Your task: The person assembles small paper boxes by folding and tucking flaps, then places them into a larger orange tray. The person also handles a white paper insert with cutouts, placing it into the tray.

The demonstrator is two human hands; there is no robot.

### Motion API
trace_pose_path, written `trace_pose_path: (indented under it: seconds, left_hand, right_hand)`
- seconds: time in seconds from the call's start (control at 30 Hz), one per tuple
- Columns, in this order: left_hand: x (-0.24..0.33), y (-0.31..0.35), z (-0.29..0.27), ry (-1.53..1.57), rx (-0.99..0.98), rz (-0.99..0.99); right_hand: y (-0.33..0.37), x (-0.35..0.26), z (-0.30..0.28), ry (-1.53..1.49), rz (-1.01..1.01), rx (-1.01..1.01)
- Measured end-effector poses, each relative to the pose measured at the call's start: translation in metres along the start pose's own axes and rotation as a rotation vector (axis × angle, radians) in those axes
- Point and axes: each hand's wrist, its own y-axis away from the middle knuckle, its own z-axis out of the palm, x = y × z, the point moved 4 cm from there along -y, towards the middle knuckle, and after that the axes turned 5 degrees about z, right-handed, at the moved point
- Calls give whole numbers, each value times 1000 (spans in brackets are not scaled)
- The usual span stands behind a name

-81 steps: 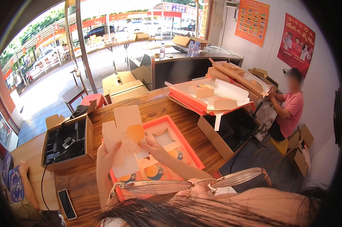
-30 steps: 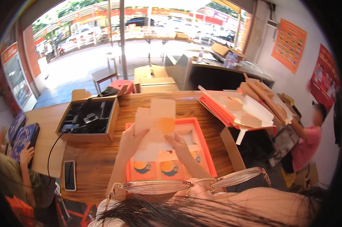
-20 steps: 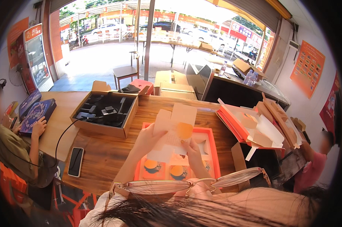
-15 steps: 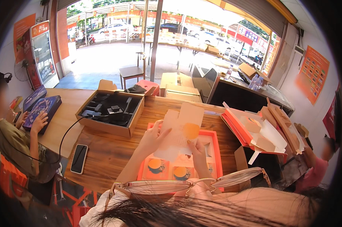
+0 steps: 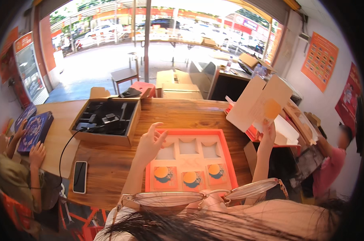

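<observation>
My right hand [image 5: 267, 134], raised at the right, grips the lower edge of a pale folded card [image 5: 252, 100] printed with an orange disc. The card hangs over the pile of red and white packaging. Empty and with its fingers apart, my left hand [image 5: 152, 144] hovers by the left rim of a shallow box [image 5: 229, 160] with a red-orange border. In the box's near row lie three square packets [image 5: 192, 180], orange and blue with a round yellow-orange motif. Square recesses [image 5: 189, 146] in the far row of its insert hold nothing visible.
A cardboard carton [image 5: 131, 134] with black gear stands at the back left, a cable running from it. A phone [image 5: 80, 176] lies at the left. Opened packaging [image 5: 284, 134] is piled at the right. People [image 5: 333, 160] work on both sides; one handles a dark blue box [image 5: 35, 132].
My right hand has carried the folded card up and right, away from above the box. My left hand has let go of it and opened. The box's insert is now uncovered.
</observation>
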Motion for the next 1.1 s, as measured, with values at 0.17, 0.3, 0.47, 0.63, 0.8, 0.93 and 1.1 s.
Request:
trace_pose_path:
  seconds: [0.17, 0.3, 0.47, 0.63, 0.8, 0.93, 1.1]
  left_hand:
    - [2, 7, -14, -3, 42, -47]
    - [9, 4, 0, -19, -10, -39]
    - [12, 5, 3, -45, -32, -55]
    - [13, 7, 3, -73, -43, -64]
    - [10, 6, 4, -73, -43, -57]
    - [8, 6, 6, -92, -72, -57]
    - [1, 8, 3, -102, -62, -25]
  right_hand:
    - [-47, 11, -56, 123, -85, 81]
    - [-43, -28, -96, 928, -459, 277]
    - [-54, -20, -117, 1353, -707, 302]
    - [-70, 0, -136, 1561, -737, 335]
    - [-98, 22, -155, 1601, -679, 320]
    - [-127, 49, -169, 1717, -565, 156]
    - [-148, 78, -168, 1781, -366, 3]
